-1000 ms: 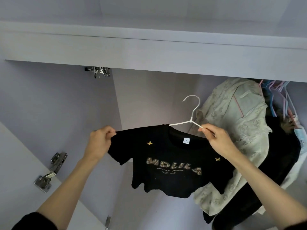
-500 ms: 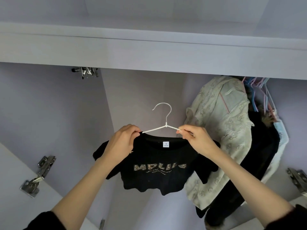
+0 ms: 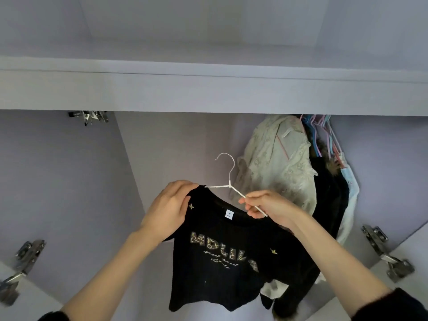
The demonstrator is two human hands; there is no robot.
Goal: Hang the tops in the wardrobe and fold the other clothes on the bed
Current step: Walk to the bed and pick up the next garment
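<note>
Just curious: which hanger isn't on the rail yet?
The white hanger with the black T-shirt, held in both hands; the coloured hangers hang at right.

Matt black cloth t-shirt point(image 3: 222, 262), thin white wire hanger point(image 3: 228, 179), shiny metal hinges point(image 3: 386, 253), smooth matt wardrobe panels point(image 3: 58, 181).

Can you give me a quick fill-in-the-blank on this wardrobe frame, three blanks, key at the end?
1. The black T-shirt sits on a thin ____ hanger.
2. The right hand pinches the hanger's ____ arm.
3. The left hand grips the T-shirt at its ____.
4. The pale patterned top hangs to the ____ of the T-shirt.

Missing words: white; right; shoulder; right
</note>
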